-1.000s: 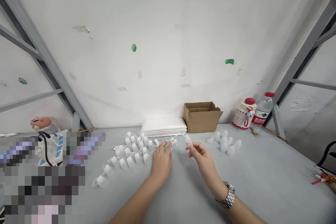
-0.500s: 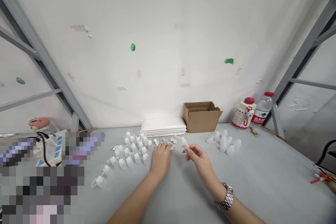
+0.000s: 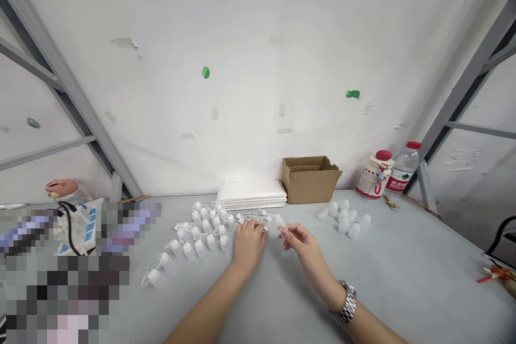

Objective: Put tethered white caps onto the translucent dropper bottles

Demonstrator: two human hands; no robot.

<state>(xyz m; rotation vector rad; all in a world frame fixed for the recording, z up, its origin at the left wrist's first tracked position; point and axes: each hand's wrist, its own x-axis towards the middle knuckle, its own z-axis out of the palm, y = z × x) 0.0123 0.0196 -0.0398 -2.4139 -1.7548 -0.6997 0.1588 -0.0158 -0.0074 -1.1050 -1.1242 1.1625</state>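
Note:
My right hand (image 3: 297,239) pinches a small translucent white bottle (image 3: 279,220) between thumb and fingers. At the near edge of a pile of white caps with loop straps (image 3: 258,217) rests my left hand (image 3: 249,242); its fingertips are pressed together at the caps, and what they grip is too small to make out. Left of it stand several white bottles with looped caps (image 3: 199,248) in loose rows. On the right side sits a group of bottles without visible loops (image 3: 343,224).
Behind the caps lies a stack of white flat packs (image 3: 252,193) beside an open cardboard box (image 3: 310,185). A decorated jar (image 3: 373,174), a red-capped water bottle (image 3: 403,169) and small pliers (image 3: 391,203) are at the back right. A power strip (image 3: 83,228) is at the left.
The bottle in my right hand has tilted and shifted slightly left. My left fingertips have drawn in a little at the caps. The view has moved very slightly.

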